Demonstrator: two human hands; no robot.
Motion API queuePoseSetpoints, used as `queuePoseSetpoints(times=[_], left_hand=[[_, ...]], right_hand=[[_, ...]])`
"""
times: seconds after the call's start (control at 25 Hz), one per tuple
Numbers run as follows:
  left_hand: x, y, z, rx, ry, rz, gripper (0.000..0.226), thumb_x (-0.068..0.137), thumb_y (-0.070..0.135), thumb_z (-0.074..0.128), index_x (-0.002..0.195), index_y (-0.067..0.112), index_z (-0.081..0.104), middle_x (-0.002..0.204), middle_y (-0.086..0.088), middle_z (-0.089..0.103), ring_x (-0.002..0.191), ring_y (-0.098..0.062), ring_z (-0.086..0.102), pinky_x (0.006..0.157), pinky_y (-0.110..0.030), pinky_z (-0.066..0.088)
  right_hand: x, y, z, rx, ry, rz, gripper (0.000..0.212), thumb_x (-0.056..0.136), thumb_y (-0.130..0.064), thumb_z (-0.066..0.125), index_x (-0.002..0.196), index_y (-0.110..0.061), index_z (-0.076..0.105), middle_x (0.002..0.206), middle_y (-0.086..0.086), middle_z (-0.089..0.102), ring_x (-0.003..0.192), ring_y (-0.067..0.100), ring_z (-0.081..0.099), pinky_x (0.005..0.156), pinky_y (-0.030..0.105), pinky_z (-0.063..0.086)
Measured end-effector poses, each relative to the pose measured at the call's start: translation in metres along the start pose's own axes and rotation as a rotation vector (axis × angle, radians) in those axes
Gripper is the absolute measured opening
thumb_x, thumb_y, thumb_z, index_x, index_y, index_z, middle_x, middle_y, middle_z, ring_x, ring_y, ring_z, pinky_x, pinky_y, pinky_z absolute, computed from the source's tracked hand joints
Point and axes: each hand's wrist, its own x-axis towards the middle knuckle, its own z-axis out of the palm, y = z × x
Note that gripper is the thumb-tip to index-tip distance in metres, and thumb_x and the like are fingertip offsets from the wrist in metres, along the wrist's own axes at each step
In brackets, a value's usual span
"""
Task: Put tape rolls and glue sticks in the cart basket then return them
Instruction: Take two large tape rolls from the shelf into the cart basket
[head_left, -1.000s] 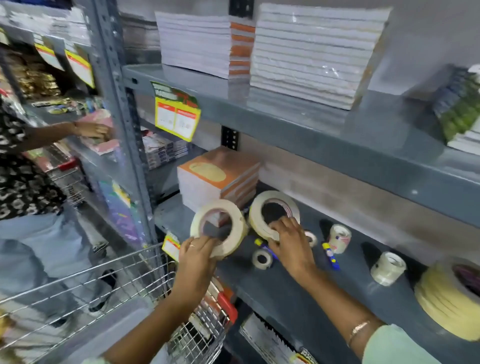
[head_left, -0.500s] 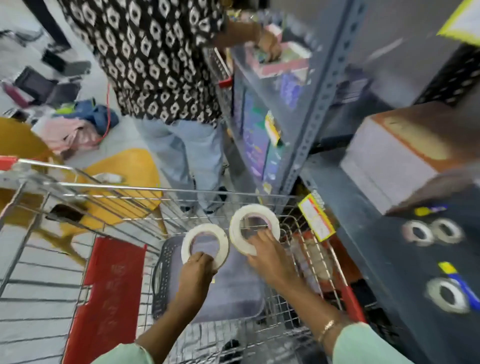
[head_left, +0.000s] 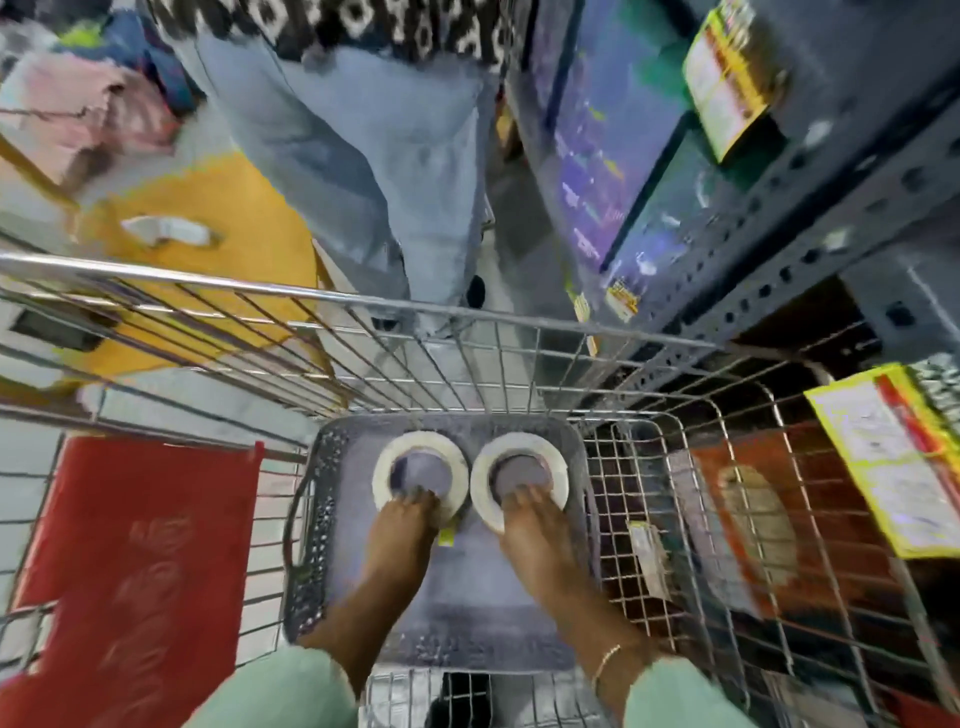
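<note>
Two white tape rolls, left (head_left: 420, 477) and right (head_left: 518, 478), lie side by side in a grey plastic basket (head_left: 332, 525) inside the wire cart (head_left: 675, 467). Left hand (head_left: 402, 535) and right hand (head_left: 535, 535) each grasp one roll. Grey steel shelving (head_left: 810, 218) stands alongside.

Your left hand (head_left: 397, 525) and right hand (head_left: 535, 525) cover the near rims of both tape rolls (head_left: 420, 480), so you cannot tell the grip. At top centre, the bystander (head_left: 363, 156) is cut off above the waist. The shelf labels (head_left: 727, 78) at upper right are perhaps price tags, blurred past reading.
</note>
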Motion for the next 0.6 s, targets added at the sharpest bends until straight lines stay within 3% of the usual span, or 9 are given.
queuePoseSetpoints(times=[0.16,0.28,0.4,0.48,0.52,0.6], left_hand=[[0.004,-0.002,0.018,0.078,-0.008,0.018,0.026,0.052,0.004,0.074,0.065,0.015,0.055,0.063,-0.010,0.063,0.056,-0.034,0.059,0.041,-0.032,0.041],[0.002,-0.002,0.011,0.027,0.023,0.059,0.021,0.060,0.012,0.063,0.080,0.014,0.057,0.074,-0.012,0.064,0.062,-0.036,0.061,0.047,-0.034,0.049],[-0.008,0.013,-0.015,-0.117,0.115,-0.008,0.036,0.072,0.016,0.061,0.107,0.007,0.055,0.106,-0.021,0.064,0.092,-0.040,0.063,0.071,-0.040,0.056],[-0.015,0.041,-0.043,-0.277,0.171,-0.086,0.047,0.078,0.018,0.064,0.119,0.000,0.049,0.125,-0.027,0.054,0.113,-0.044,0.053,0.092,-0.052,0.048],[-0.021,0.052,-0.055,-0.336,0.202,-0.100,0.052,0.079,0.028,0.060,0.120,-0.002,0.048,0.126,-0.028,0.053,0.115,-0.045,0.050,0.096,-0.055,0.044],[-0.036,0.088,-0.088,-0.435,0.305,-0.014,0.064,0.073,0.044,0.044,0.114,-0.004,0.050,0.118,-0.031,0.055,0.110,-0.046,0.050,0.095,-0.056,0.041]], right_hand=[[0.002,-0.001,0.012,-0.012,0.034,0.021,0.049,0.024,-0.029,0.087,0.068,-0.014,0.072,0.070,0.000,0.073,0.070,0.016,0.071,0.059,0.022,0.058],[-0.001,0.000,0.010,0.019,0.083,0.026,0.045,0.026,-0.027,0.087,0.067,-0.016,0.071,0.068,-0.001,0.071,0.068,0.014,0.070,0.058,0.020,0.056],[-0.012,-0.006,-0.027,0.019,0.145,0.054,0.032,0.037,-0.030,0.081,0.066,-0.019,0.073,0.068,-0.004,0.073,0.068,0.010,0.071,0.056,0.016,0.055],[-0.029,-0.004,-0.077,0.119,0.236,0.105,0.019,0.058,-0.029,0.056,0.065,-0.021,0.072,0.069,-0.006,0.073,0.067,0.009,0.071,0.055,0.016,0.055],[-0.037,-0.005,-0.099,0.180,0.332,0.119,0.026,0.063,-0.026,0.045,0.067,-0.021,0.070,0.072,-0.005,0.071,0.070,0.013,0.070,0.056,0.020,0.055],[-0.066,-0.002,-0.154,0.369,0.494,0.169,0.025,0.075,-0.017,0.042,0.082,-0.013,0.066,0.088,0.006,0.068,0.086,0.024,0.065,0.068,0.032,0.054]])
